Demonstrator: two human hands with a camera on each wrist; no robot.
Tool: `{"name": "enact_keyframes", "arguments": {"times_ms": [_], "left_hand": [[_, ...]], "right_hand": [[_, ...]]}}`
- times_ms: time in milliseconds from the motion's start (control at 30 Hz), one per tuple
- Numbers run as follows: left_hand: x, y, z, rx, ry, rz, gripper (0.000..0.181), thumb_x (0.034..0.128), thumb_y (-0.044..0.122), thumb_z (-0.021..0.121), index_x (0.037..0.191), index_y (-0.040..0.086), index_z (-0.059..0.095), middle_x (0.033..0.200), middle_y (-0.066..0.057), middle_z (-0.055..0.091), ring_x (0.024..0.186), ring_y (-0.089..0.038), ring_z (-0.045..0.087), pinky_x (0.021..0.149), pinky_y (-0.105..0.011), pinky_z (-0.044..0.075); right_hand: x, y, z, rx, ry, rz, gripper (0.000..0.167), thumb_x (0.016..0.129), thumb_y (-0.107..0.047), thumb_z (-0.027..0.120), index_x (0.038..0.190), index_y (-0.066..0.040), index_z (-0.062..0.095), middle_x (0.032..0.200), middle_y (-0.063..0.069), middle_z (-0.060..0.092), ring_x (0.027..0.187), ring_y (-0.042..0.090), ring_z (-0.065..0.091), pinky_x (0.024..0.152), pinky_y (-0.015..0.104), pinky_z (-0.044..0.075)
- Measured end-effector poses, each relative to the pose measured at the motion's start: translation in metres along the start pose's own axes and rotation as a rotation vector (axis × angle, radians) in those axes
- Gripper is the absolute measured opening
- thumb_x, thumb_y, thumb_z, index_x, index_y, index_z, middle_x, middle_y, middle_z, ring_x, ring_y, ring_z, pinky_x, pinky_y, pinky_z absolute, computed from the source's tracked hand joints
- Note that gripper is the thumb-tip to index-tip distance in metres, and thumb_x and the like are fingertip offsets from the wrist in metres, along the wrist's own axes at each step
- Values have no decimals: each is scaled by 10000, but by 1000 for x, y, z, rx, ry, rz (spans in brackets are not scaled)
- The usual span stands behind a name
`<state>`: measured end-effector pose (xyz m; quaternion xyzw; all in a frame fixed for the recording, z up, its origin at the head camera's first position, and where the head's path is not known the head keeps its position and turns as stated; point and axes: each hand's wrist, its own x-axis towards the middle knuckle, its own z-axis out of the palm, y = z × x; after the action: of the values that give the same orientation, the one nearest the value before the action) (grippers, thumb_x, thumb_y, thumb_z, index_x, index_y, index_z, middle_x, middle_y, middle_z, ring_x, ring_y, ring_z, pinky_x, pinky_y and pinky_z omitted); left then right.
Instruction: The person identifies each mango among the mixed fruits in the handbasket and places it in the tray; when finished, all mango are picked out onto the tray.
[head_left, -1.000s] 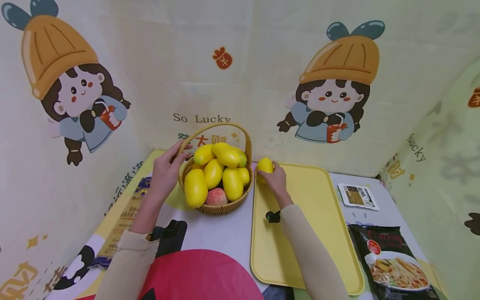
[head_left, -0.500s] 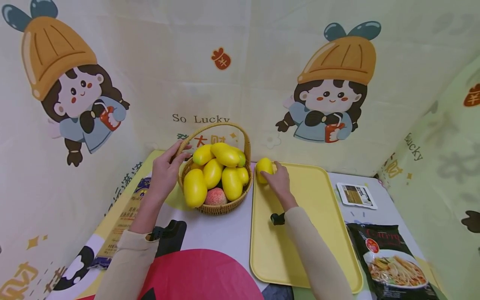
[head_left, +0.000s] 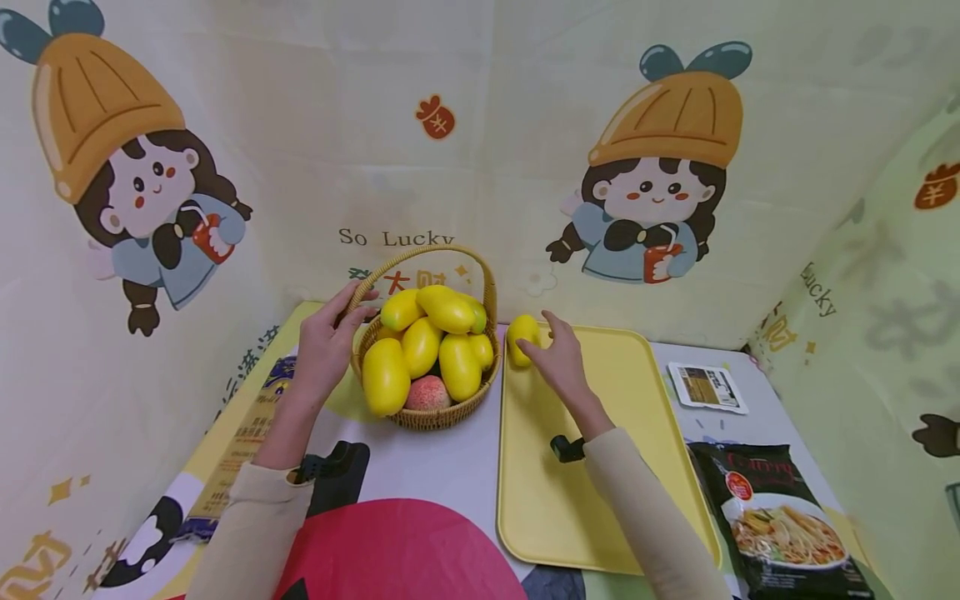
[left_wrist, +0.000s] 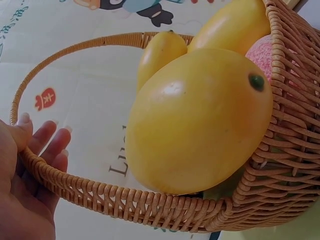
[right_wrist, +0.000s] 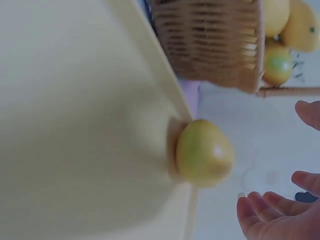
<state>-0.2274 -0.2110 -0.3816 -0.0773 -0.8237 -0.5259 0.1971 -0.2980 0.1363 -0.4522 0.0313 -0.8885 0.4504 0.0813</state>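
A wicker basket (head_left: 471, 406) heaped with several yellow mangoes (head_left: 386, 379) and a pinkish peach (head_left: 428, 393) stands at the table's back. My left hand (head_left: 322, 343) holds its arched handle (left_wrist: 85, 187) on the left side, thumb and fingers around it in the left wrist view. To the basket's right, one mango (head_left: 522, 342) lies at the far left corner of a yellow tray (head_left: 542, 500). Beside it is my right hand (head_left: 558, 362), its fingers spread and nothing held. The right wrist view shows a gap between those fingertips and that mango (right_wrist: 204, 152).
A black curry noodle packet (head_left: 787, 521) and a small white packet (head_left: 707, 387) lie right of the tray. Along the left side lies a long noodle packet (head_left: 247, 442). A printed backdrop (head_left: 495, 167) rises close behind the basket and tray.
My right hand has let go of the mango and drawn back slightly to the right, its fingers spreading. The mango stays in the tray's corner. My left hand keeps its hold on the handle.
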Motion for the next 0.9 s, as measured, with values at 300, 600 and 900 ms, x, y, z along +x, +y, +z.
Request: {"name": "enact_keyframes", "arguments": {"times_ms": [300,600,900], "left_hand": [[-1,1,-2,6,-2,0,491,1045,360,479,1523,308,382,1311,21,655,1153,-150,665,1082,-258,462],[0,2,0,-13,-5,7,482,1042,352,489,1514,295,410,1273,6,662,1151,-194,667,1057,-275,486],[1,-2,-1,-10,-4,20,484,1043,365,484,1514,282,415,1263,2,662,1159,-251,664,1053,-274,491]], "right_hand": [[-33,-20,11,-4,-46,-112,757,858,-401,755,1499,-159,432,1499,100,468,1277,359,522,1018,527,500],[-72,-50,36,36,-81,-235,728,843,-353,780,1477,-170,472,1507,49,479,1375,282,478,1110,525,435],[-97,-79,69,14,-120,-447,711,836,-312,793,1452,-121,492,1470,63,503,1338,248,508,1087,461,477]]}}
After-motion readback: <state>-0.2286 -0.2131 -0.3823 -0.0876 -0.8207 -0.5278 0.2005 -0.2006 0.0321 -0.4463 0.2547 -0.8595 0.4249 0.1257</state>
